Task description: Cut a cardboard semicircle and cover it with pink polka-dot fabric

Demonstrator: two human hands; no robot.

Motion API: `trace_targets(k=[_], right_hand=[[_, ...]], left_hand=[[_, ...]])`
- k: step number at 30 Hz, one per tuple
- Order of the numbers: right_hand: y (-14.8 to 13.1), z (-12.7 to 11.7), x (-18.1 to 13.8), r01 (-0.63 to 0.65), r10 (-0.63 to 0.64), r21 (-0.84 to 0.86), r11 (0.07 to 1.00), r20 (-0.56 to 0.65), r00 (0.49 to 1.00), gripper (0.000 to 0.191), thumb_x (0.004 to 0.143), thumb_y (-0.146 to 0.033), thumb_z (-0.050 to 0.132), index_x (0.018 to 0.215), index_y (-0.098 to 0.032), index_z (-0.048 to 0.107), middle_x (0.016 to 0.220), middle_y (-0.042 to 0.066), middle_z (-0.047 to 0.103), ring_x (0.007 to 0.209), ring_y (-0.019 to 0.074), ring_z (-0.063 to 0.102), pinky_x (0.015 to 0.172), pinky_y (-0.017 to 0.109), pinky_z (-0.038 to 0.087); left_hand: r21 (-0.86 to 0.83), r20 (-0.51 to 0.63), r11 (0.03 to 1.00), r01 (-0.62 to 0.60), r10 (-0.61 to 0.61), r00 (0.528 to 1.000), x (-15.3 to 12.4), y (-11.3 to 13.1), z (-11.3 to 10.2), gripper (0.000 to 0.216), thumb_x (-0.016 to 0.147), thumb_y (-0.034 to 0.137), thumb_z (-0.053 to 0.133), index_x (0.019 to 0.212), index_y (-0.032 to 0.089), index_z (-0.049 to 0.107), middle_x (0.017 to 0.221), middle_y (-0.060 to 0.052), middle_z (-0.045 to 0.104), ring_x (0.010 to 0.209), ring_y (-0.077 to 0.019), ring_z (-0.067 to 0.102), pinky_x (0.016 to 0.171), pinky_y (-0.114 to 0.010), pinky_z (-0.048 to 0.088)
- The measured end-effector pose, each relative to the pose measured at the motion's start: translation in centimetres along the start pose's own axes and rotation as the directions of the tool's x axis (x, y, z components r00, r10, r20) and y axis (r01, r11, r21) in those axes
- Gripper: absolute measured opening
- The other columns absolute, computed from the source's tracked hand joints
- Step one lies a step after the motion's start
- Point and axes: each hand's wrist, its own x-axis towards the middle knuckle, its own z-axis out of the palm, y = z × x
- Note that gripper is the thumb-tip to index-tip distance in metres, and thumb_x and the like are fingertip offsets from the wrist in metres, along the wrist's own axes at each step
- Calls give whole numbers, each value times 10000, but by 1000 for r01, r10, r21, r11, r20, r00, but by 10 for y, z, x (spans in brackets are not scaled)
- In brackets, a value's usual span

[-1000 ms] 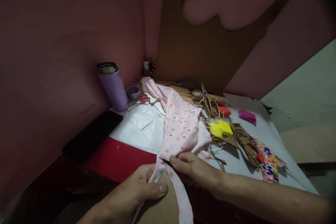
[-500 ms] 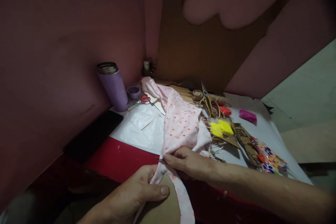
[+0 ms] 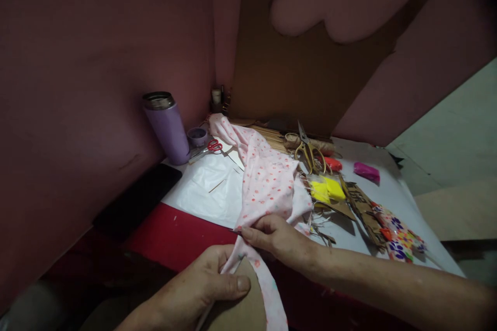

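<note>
Your dotted pink cloth point(image 3: 267, 181), draped from the white tabletop point(image 3: 392, 178) to your hands, looks light and limp—best held beside the stiffer card point(image 3: 240, 307), which your left hand point(image 3: 209, 279) pinches, thumb uppermost, while your right hand point(image 3: 279, 243) has fingertips closed on a thin dark tool point(image 3: 235, 231).

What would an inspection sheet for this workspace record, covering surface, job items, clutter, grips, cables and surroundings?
Surface: white-topped table, red along its near side.
Job items: pink red-flecked fabric, its near end along a curved brown board.
Clutter: purple tumbler, red-handled scissors, gold-handled scissors, yellow packet, magenta packet.
Grips: left grip holds board and fabric; right grip pinches a thin dark tool, mostly hidden, at the fabric.
Cables: nothing seen.
Surroundings: pink walls, large brown panel.
</note>
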Motion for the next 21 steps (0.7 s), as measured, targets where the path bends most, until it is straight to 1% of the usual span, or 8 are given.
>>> trace_targets(k=[6, 8, 9, 12, 15, 17, 19, 21], right_hand=[[-18, -19, -17, 29, -32, 32, 999, 96, 995, 490, 807, -618, 449, 702, -147, 527, 572, -43, 435, 462, 62, 314, 433, 209, 235], [-28, -34, -28, 89, -79, -70, 994, 129, 989, 456, 800, -587, 488, 712, -144, 553, 601, -21, 496, 491, 73, 376, 458, 206, 273], [-32, -42, -34, 113, -102, -169, 979, 69, 992, 395, 772, -535, 566, 694, -148, 551, 623, -5, 541, 529, 87, 425, 487, 209, 297], [-36, -59, -41, 104, -259, -561, 821, -204, 944, 279, 674, -341, 711, 854, -182, 570, 693, 11, 627, 625, 136, 516, 550, 222, 313], [-25, -61, -33, 121, -384, -799, 589, -145, 912, 434, 690, -325, 681, 1093, -225, 554, 750, 33, 668, 673, 179, 565, 569, 238, 307], [-17, -57, -24, 197, -479, -852, 486, -71, 875, 280, 682, -297, 661, 951, -227, 632, 700, 34, 671, 632, 182, 571, 555, 246, 288], [-15, -55, -14, 209, -548, -850, 483, -108, 829, 100, 650, -181, 632, 745, -207, 651, 605, 20, 644, 574, 164, 555, 536, 246, 272], [-23, -59, -5, 200, -602, -833, 516, -186, 777, 123, 656, -109, 565, 715, -197, 629, 592, 10, 625, 568, 151, 544, 530, 240, 281]], left_hand=[[-14, -35, 997, -74, 74, 997, -2, -1, -1, 263, 691, 180, 693, 950, 140, 697, 711, -83, 702, 671, -200, 667, 699, -286, 466], [-8, -40, 996, -86, 85, 996, -5, 1, -1, 268, 704, 180, 684, 970, 148, 687, 720, -88, 704, 675, -207, 670, 690, -299, 476], [-4, -52, 996, -89, 88, 995, -7, 3, -2, 261, 709, 182, 681, 968, 146, 686, 728, -94, 706, 678, -209, 672, 688, -303, 480], [25, -110, 997, -77, 79, 991, -13, 6, -4, 212, 717, 193, 684, 919, 128, 691, 733, -107, 712, 699, -211, 678, 687, -292, 484], [56, -129, 994, -93, 99, 987, -13, 5, -7, 197, 710, 218, 699, 882, 123, 694, 722, -107, 715, 699, -213, 682, 685, -290, 488], [69, -118, 991, -119, 126, 985, -11, 1, -11, 207, 684, 233, 727, 855, 120, 699, 694, -98, 713, 656, -199, 678, 653, -274, 489], [73, -117, 986, -153, 161, 980, -7, -5, -16, 216, 648, 228, 759, 827, 121, 704, 669, -84, 709, 622, -179, 671, 611, -240, 482], [70, -113, 980, -184, 191, 975, -5, -10, -20, 236, 628, 234, 775, 824, 121, 707, 665, -78, 707, 602, -167, 664, 590, -224, 474]])
